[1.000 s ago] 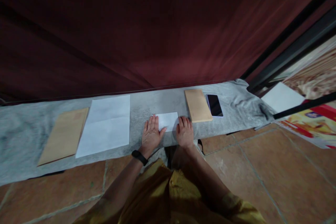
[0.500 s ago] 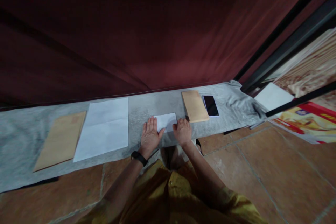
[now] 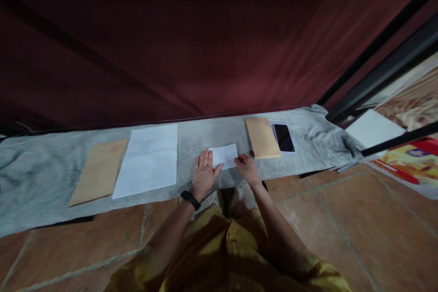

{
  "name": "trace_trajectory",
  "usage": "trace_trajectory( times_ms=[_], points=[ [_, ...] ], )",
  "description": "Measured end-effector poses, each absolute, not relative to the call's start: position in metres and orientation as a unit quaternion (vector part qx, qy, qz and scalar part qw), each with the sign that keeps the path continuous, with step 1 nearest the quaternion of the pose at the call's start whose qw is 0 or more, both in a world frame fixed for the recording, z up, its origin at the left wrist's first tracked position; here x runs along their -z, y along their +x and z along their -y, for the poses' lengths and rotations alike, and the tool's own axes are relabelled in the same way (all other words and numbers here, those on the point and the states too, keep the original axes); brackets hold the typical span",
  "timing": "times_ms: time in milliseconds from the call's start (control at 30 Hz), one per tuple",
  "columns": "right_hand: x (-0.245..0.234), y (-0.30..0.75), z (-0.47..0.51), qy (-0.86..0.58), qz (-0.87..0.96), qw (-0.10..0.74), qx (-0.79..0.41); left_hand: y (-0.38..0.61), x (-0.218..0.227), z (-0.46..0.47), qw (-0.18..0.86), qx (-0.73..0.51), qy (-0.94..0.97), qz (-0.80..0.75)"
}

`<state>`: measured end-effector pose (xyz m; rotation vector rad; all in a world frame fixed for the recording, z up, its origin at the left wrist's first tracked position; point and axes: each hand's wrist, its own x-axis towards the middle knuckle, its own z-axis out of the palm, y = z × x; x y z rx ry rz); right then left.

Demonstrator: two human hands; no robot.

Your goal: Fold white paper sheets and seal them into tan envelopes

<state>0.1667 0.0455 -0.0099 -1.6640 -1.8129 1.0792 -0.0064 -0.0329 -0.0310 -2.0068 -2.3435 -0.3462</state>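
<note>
Pressing down on the left end of a small folded white paper with the left hand, fingers stretched out flat and close together, gripping nothing. Touching the paper's near right corner with the right hand, fingers bent in toward it. Not possible telling whether pinching that corner or only resting on it. Holding the paper flat between both hands, near the front edge of a grey cloth. Wearing a black band on the left wrist.

Working with a tan envelope just right of the paper and a dark phone face up right beside it. Having on the left a large creased white sheet, then a brown envelope almost touching it. Reaching the paper clear of all of these.

Using the cloth as a long strip spread over a reddish tiled floor, bunching at its right end. Facing a dark red curtain. Seeing slanting black bars at the right, with another white sheet and a colourful printed sheet beyond.
</note>
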Motion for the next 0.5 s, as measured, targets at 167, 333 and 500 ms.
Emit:
trace_trajectory(
  times_ms=[167, 333, 500],
  points=[
    [-0.014, 0.165, -0.039, -0.584, 0.682, 0.287, -0.336, 0.005, 0.011, 0.034, -0.026, 0.148, -0.613, 0.776],
    [-0.059, 0.165, -0.021, -0.514, 0.781, 0.342, -0.099, 0.031, -0.033, 0.026, -0.187, 0.432, -0.524, 0.710],
    [-0.066, 0.160, -0.001, -0.427, 0.859, 0.282, -0.009, 0.046, -0.055, 0.018, -0.448, 0.640, -0.307, 0.543]
  ],
)
